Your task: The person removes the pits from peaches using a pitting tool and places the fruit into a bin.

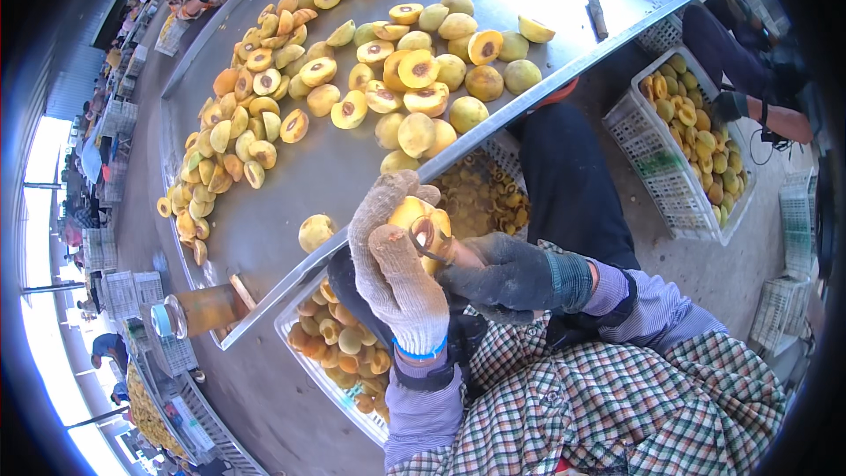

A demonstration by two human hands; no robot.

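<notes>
My left hand [395,271], in a pale knitted glove, grips a cut yellow peach [404,213] just past the table's near edge. Dark brown flesh shows in the fruit's hollow around a small pale spot. In a dark coated glove, my right hand [512,272] holds a pitting tool with a thin curved metal blade [431,255], which is at the hollow. The tool's handle is mostly hidden by my fingers. One peach [316,233] lies on the metal table [277,192] near my left hand. Peach halves and whole peaches [416,69] are heaped farther up the table.
Below the table edge, a container of pits and scraps [479,195] stands by my leg. A white crate of peaches [291,337] is at lower left; another crate [651,165] stands right, with a co-worker's gloved hand [729,106]. A knife [597,16] and a jar [198,312] rest on the table.
</notes>
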